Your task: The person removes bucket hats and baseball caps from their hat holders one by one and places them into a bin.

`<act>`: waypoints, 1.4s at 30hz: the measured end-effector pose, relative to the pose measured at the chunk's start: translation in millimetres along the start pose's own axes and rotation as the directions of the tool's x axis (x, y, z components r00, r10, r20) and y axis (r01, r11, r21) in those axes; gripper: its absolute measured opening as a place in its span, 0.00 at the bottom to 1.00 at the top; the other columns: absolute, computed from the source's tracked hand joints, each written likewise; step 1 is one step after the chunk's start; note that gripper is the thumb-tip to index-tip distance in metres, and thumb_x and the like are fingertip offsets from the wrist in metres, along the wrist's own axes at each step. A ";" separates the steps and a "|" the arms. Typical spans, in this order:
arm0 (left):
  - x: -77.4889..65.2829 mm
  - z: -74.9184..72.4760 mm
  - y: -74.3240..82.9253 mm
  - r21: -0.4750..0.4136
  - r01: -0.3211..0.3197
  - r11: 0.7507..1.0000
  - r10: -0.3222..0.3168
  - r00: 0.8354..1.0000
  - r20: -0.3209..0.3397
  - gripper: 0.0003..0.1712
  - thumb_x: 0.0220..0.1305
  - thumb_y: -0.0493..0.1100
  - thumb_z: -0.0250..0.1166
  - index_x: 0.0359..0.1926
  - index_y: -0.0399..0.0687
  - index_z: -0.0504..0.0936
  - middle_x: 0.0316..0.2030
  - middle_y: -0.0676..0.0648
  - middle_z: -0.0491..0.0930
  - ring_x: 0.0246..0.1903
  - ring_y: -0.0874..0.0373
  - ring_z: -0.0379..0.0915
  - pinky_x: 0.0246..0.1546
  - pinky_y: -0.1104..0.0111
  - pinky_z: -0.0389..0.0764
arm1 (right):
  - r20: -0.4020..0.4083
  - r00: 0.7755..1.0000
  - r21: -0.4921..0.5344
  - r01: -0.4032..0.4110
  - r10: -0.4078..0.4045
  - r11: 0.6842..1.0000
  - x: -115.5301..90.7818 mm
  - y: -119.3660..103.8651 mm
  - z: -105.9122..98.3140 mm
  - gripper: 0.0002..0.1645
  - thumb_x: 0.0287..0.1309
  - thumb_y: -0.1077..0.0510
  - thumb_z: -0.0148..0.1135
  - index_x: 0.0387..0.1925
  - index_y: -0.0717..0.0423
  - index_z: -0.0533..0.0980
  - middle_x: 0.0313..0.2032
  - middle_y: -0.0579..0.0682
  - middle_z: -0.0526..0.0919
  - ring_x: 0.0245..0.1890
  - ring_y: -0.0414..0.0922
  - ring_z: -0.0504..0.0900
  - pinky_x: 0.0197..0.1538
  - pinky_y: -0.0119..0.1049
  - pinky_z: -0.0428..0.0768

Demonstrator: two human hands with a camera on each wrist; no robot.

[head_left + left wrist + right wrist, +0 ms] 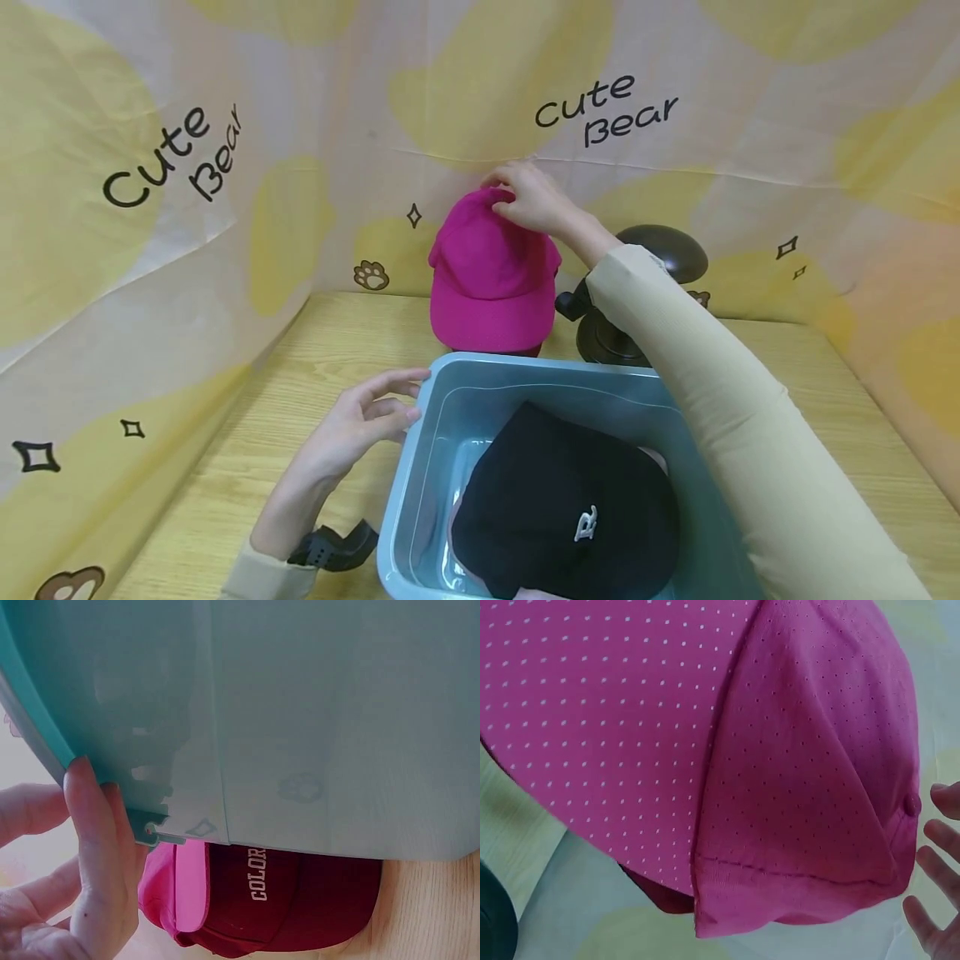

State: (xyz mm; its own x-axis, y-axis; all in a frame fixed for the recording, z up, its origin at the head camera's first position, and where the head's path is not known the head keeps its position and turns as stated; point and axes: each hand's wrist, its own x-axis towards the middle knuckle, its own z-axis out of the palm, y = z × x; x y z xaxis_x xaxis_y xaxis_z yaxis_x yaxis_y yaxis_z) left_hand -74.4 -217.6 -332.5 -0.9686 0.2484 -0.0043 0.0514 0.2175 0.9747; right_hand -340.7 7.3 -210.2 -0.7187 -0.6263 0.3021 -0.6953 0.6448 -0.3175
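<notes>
A bright pink cap (487, 267) sits over a dark red cap (322, 900) with white lettering, on the table behind a light blue plastic bin (416, 467). My right hand (528, 200) is at the crown of the pink cap; in the right wrist view its fingers (945, 874) are spread beside the top button. At the bin's left rim, my left hand (367, 425) touches the edge with loosely extended fingertips. Inside the bin lies a black cap (562, 492) with a white letter on its front, over paler items that are mostly hidden.
To the right of the pink cap, a dark stand with a rounded top (667, 250) is partly covered by my right sleeve. Patterned cloth (360, 108) hangs behind and along the sides of the wooden table (345, 329).
</notes>
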 end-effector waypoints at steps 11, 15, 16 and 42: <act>-1.6 -1.2 0.8 -0.007 0.023 1.000 -0.023 1.000 -0.007 0.27 0.64 0.42 0.62 0.64 0.49 0.70 0.55 0.38 0.72 0.40 0.55 0.82 0.43 0.59 0.83 | -0.014 0.999 -0.079 -0.033 0.032 0.996 6.7 -4.4 13.2 0.22 0.62 0.59 0.55 0.58 0.54 0.74 0.57 0.55 0.75 0.60 0.53 0.70 0.61 0.52 0.70; -1.4 -1.1 0.5 0.001 0.024 1.000 -0.024 1.000 -0.015 0.27 0.64 0.42 0.63 0.64 0.49 0.70 0.55 0.37 0.71 0.40 0.56 0.82 0.43 0.59 0.83 | -0.028 0.999 -0.083 -0.043 0.041 0.996 8.0 -3.1 16.1 0.22 0.61 0.59 0.54 0.58 0.54 0.74 0.57 0.55 0.75 0.61 0.53 0.69 0.61 0.52 0.69; -1.2 -0.9 0.3 0.003 0.023 1.000 -0.023 1.000 -0.015 0.27 0.64 0.42 0.63 0.64 0.49 0.70 0.55 0.37 0.71 0.40 0.56 0.82 0.44 0.59 0.83 | -0.029 0.999 -0.082 -0.043 0.041 0.996 8.3 -2.4 16.5 0.22 0.61 0.59 0.54 0.58 0.55 0.74 0.57 0.55 0.75 0.60 0.54 0.69 0.61 0.52 0.70; 0.1 -0.3 1.2 0.001 0.044 0.999 -0.044 0.999 -0.023 0.28 0.63 0.42 0.63 0.64 0.48 0.71 0.55 0.37 0.71 0.40 0.56 0.82 0.44 0.59 0.82 | -0.026 0.994 -0.049 -0.106 0.105 0.993 9.3 -4.0 23.3 0.18 0.61 0.60 0.55 0.53 0.53 0.77 0.52 0.55 0.81 0.54 0.51 0.78 0.57 0.48 0.74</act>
State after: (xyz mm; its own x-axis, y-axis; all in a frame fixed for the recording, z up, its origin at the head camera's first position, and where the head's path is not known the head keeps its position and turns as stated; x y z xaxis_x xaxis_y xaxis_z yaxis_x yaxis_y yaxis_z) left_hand -74.5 -217.6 -331.3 -0.9752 0.2171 -0.0422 0.0089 0.2293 0.9733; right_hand -344.5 -11.3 -227.0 -0.7877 -0.5436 0.2900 -0.6143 0.7284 -0.3034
